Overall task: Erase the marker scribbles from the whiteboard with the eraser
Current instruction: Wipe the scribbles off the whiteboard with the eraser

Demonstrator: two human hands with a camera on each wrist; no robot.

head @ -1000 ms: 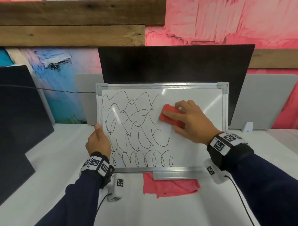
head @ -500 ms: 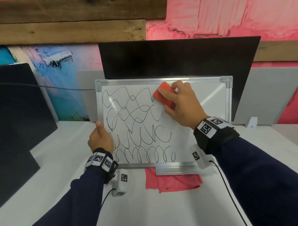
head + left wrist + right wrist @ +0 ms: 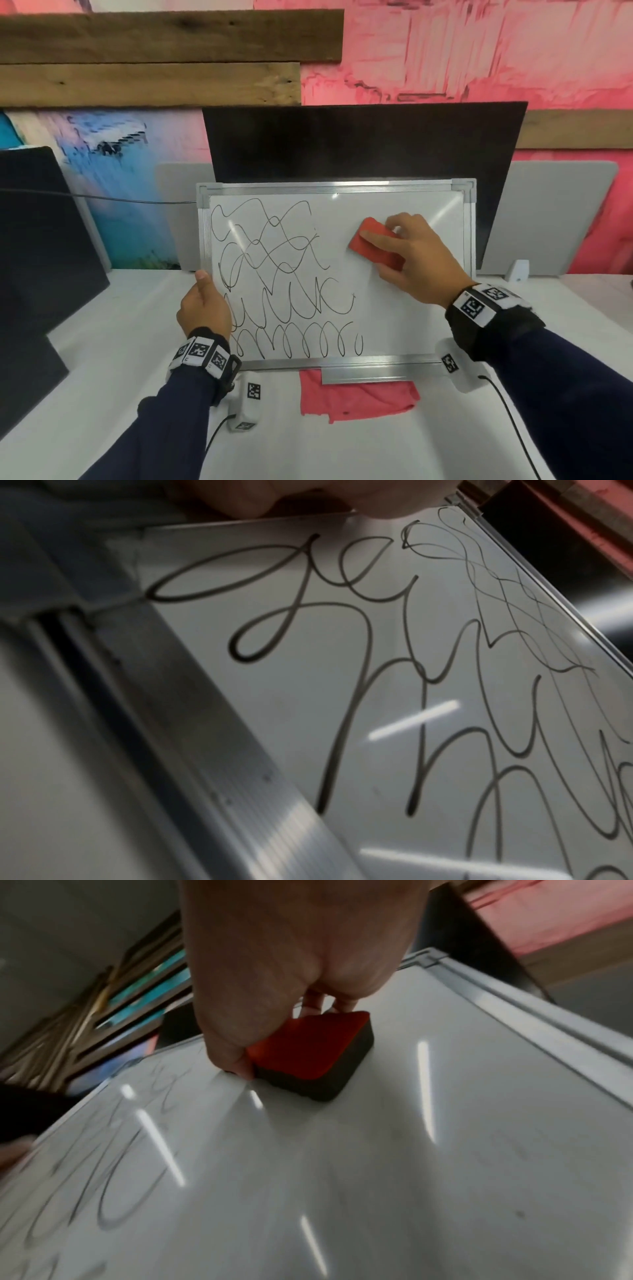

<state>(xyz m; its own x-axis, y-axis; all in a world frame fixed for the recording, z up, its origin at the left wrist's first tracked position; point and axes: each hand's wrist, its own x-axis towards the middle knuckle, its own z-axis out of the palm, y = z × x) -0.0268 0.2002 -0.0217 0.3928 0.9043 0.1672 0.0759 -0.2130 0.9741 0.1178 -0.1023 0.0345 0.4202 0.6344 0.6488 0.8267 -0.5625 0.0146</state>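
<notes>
Aluminium framed the one whiteboard, which stood tilted back on the white table against a black panel. Black marker scribbles covered its left and middle part in roughly four rows of waves and loops, while the right part was wiped white. One red eraser with a dark underside lay flat on the board in the upper right area, just right of the scribbles. The right hand gripped it, thumb along its left edge and fingers curled over the far side, pressing it to the surface. The left hand clasped the board's left frame edge about halfway up, thumb pointing up against the frame and the other fingers hidden behind it. One pink cloth lay on the table just near of the board's bottom rail, partly under the marker tray. Two more dark panels stood at the left, and one small white device sat at the far right of the table.
</notes>
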